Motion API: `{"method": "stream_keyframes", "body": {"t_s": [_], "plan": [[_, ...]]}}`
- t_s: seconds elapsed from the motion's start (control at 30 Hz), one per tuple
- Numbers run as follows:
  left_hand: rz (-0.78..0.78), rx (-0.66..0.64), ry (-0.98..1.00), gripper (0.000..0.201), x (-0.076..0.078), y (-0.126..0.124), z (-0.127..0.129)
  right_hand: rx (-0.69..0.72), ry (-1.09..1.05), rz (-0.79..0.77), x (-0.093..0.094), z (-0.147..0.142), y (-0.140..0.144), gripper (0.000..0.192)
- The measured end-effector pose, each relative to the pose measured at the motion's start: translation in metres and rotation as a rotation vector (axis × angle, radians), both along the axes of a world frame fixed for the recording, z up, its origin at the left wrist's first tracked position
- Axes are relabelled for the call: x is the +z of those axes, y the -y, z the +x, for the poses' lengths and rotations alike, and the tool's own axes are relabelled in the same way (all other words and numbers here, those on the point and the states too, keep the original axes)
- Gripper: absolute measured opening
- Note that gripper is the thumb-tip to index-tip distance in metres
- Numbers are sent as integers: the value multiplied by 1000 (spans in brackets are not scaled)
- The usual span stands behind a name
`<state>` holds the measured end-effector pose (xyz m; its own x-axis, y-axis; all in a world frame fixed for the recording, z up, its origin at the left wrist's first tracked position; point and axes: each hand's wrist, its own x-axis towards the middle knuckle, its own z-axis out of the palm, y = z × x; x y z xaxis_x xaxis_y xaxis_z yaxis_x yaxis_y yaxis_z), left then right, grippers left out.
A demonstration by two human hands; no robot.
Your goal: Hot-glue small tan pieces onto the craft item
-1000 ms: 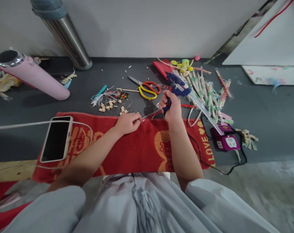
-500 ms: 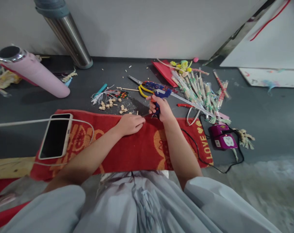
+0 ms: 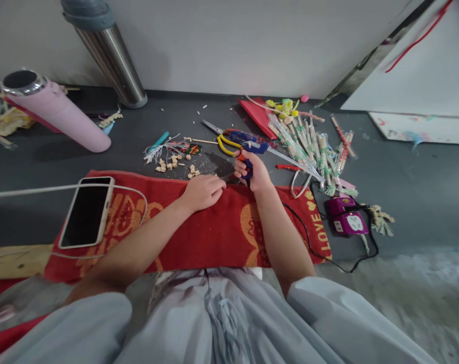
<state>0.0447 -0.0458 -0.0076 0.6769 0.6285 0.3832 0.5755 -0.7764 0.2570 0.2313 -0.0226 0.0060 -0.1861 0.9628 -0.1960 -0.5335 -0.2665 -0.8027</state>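
Note:
My right hand [image 3: 255, 171] is wrapped round the handle of a blue glue gun [image 3: 255, 146], its fingers near the orange trigger. A long see-through glue stick [image 3: 295, 162] sticks out from the gun's back toward the right. My left hand [image 3: 204, 192] lies closed on the red towel [image 3: 214, 232], just left of the right hand. Whatever its fingers hold is hidden; a thin dark piece shows between the two hands. Just beyond them lie yellow-handled scissors [image 3: 226, 145] and small pale wooden bits [image 3: 172, 162].
Wrapped sticks [image 3: 313, 141] are heaped at the right, behind a purple power adapter [image 3: 345, 216] with a black cord. A phone [image 3: 87, 212] with a white cable rests on the towel's left. A pink bottle [image 3: 62, 114] and a steel flask [image 3: 111, 60] stand behind.
The view has shifted slightly. The glue gun stays in my right hand, and both hands keep nearly the same places, with a slightly wider gap between them.

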Motion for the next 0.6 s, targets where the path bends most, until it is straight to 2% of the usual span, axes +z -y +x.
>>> {"method": "stream_keyframes", "body": {"t_s": [0.13, 0.23, 0.3, 0.43, 0.5, 0.6], "plan": [[41, 67, 76, 24, 2, 1, -1, 2, -32, -12, -3, 1, -2, 23], [27, 235, 199, 25, 9, -2, -6, 13, -27, -20, -5, 1, -4, 20], [-16, 367, 191, 23, 19, -8, -13, 19, -21, -38, -4, 1, -5, 20], [-131, 652, 131, 18, 43, -26, -40, 29, -13, -65, -3, 0, -6, 16], [-150, 776, 138, 21, 53, -33, -57, 30, -14, -71, -2, -1, -6, 13], [-188, 848, 85, 28, 60, -36, -82, 25, -26, -88, -1, -1, -6, 11]]}}
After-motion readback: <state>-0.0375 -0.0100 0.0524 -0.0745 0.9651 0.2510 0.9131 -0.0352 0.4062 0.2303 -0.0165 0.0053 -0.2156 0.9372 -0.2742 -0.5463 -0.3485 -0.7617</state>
